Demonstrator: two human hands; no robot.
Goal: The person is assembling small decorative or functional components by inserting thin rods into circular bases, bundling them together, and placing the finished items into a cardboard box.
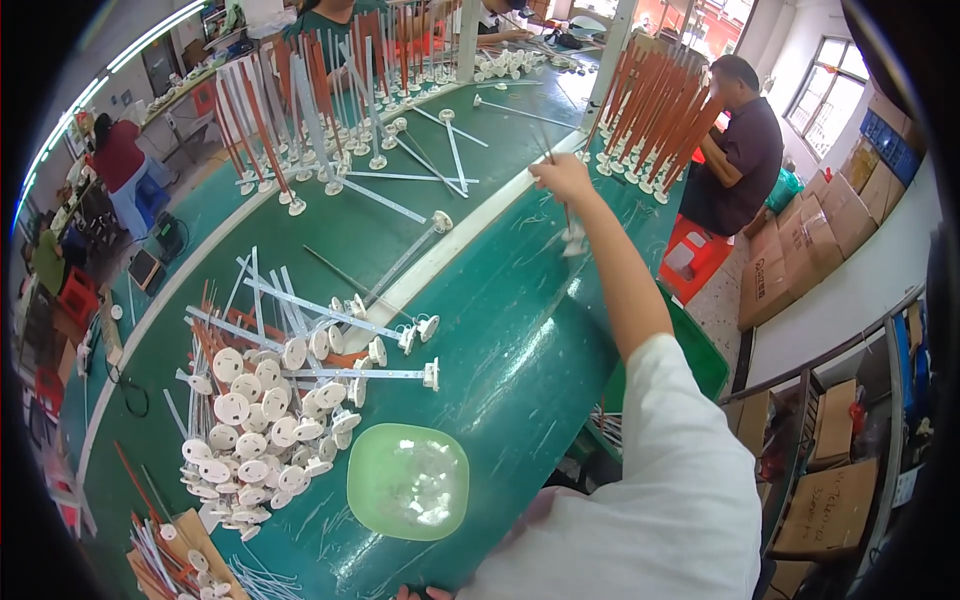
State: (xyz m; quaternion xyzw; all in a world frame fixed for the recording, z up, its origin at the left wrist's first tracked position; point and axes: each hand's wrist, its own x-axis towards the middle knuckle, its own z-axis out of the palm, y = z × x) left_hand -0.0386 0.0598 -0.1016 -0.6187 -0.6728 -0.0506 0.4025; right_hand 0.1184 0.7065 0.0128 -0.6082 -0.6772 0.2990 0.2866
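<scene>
From my remote post I see the green table (500, 330) spread around the green bowl (372, 458), and I judge the step in hand to be handling a stick (548, 143) upright at full reach, well beyond the bowl and to its right. The next move seems to call for a steady grip and a free path.

Two groups of upright sticks could get in the way: a left stand (300, 115) far beyond the bowl, and a right stand (650, 120) beyond and right of it, beside a co-worker (757, 140). A white rail (455, 245) crosses beyond the bowl.

Just left of the bowl lies a heap of white discs (255, 420) on sticks.

My right hand (563, 180) is closed around the stick; of the left hand (438, 593), only fingers show on the bowl's near side, so I can't tell its grip.

Smallest, the stick's white foot (573, 240) is blurred; whether it touches the table I can't tell.
</scene>
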